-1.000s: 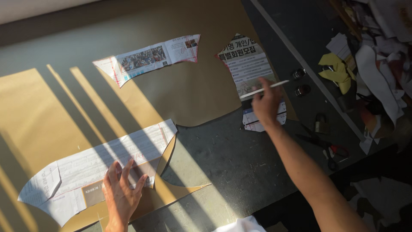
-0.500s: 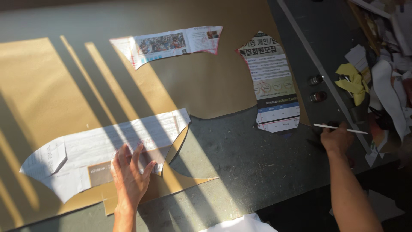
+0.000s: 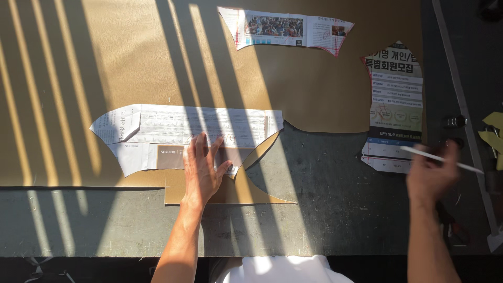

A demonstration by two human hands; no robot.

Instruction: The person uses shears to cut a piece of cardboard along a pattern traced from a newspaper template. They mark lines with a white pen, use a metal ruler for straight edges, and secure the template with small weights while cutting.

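Three newspaper cut-outs lie on a tan sheet (image 3: 105, 63) spread over the dark worktop (image 3: 340, 209), which is crossed by stripes of sunlight. Furthest left, the long newsprint pattern (image 3: 173, 128) rests flat near the sheet's lower edge. The left hand (image 3: 201, 170) lies on it palm down, fingers spread wide, its grip closed on nothing, only pressing the paper against the sheet. Further along and higher up, a narrow curved cut-out (image 3: 285, 27) with colour photographs lies near the sheet's top edge, well apart from both hands. Next comes an upright printed cut-out (image 3: 394, 105), its lower end hanging past the sheet onto the worktop. The right hand (image 3: 432, 175), blurred, is just below and beside that piece, its grip closed round a thin white stick (image 3: 445, 159) that points left to right. Yellow scraps (image 3: 492, 133) sit at the far right edge.
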